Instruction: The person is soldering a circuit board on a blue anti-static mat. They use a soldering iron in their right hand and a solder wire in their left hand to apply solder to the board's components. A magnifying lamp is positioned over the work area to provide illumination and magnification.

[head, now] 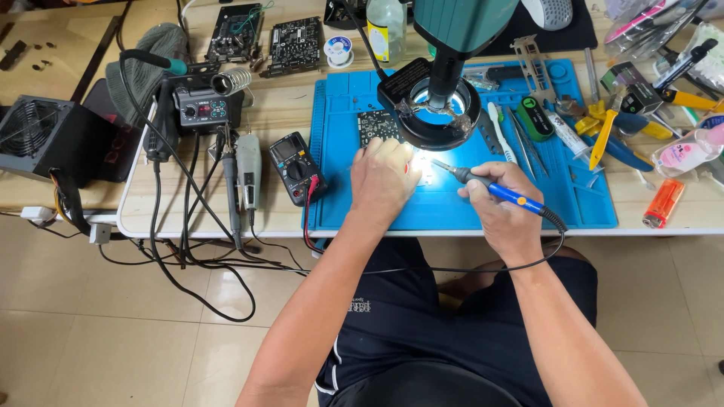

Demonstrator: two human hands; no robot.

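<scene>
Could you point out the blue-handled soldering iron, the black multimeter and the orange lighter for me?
Blue-handled soldering iron (501,192): head view, on its blue grip in the right hand (501,207).
Black multimeter (298,167): head view, on its dial.
Orange lighter (664,203): head view, on its body.

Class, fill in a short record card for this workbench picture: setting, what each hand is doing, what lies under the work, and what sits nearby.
Setting: a person seated at a light wooden table, seen from above
Left hand: pressed flat on the blue work mat; what is beneath it is hidden
Right hand: grips a blue-handled soldering iron, tip pointing toward the lit spot
Above the work: ring light
Left of mat: multimeter, soldering station
Right edge: orange lighter
</scene>
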